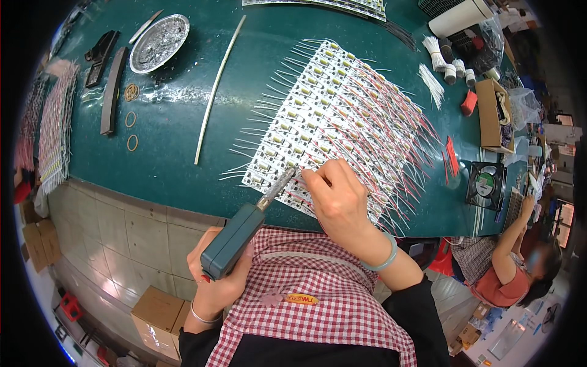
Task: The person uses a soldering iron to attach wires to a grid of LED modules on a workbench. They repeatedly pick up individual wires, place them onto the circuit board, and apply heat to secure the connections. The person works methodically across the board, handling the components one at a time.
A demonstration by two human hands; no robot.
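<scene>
My left hand (223,264) is wrapped around the dark green body of a soldering gun (235,237). The gun's tip reaches up onto a sheet of small white circuit boards (309,101) in tight rows. Many thin red and white wires (382,140) stick out from the sheet's right part, and pale wires fringe its left edge. Just right of the tip, my right hand (336,199) rests over the boards with thumb and forefinger pinched together. Whatever is between those fingertips is too small to make out.
On the green table (165,153), a metal dish (160,44) stands far left near dark bars and rubber bands (131,119). A pale stick (219,88) lies left of the boards. To the right are wire bundles (434,54), a small fan (486,185) and a cardboard box (493,115). Another person sits at far right.
</scene>
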